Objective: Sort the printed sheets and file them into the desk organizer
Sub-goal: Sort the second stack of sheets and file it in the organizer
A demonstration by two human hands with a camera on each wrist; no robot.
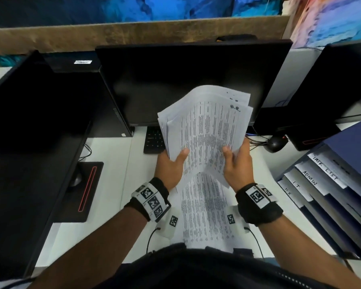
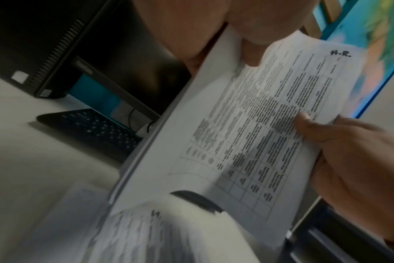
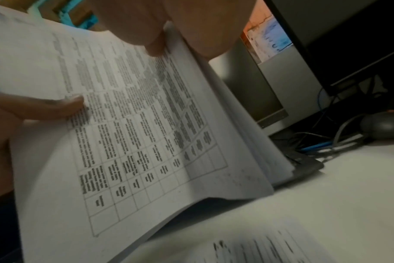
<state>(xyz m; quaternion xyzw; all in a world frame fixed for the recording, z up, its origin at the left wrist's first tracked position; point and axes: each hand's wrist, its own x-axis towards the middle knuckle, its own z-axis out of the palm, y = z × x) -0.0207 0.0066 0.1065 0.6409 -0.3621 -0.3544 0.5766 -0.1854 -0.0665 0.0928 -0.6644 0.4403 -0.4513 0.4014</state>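
Note:
Both hands hold a stack of printed sheets [image 1: 206, 126] raised over the desk in front of the monitor. My left hand [image 1: 171, 165] grips its lower left edge and my right hand [image 1: 237, 163] its lower right edge, thumbs on top. The top sheet is a printed table marked "H.R." [image 1: 235, 108] by hand. In the left wrist view the stack [image 2: 247, 133] shows the same mark. One more printed sheet [image 1: 204, 209] lies flat on the desk between my wrists. The desk organizer [image 1: 321, 230] stands at the right, its dividers labelled TASK LIST [image 1: 325, 167], ADMIN [image 1: 310, 177], IT [image 1: 296, 185] and HR [image 1: 288, 190].
A dark monitor [image 1: 186, 80] stands behind the stack, with a keyboard [image 1: 153, 140] under it. A mouse [image 1: 276, 143] and cables lie to the right. Another monitor [image 1: 29, 122] and a black mousepad [image 1: 86, 190] fill the left. A blue folder [image 1: 352, 138] tops the organizer.

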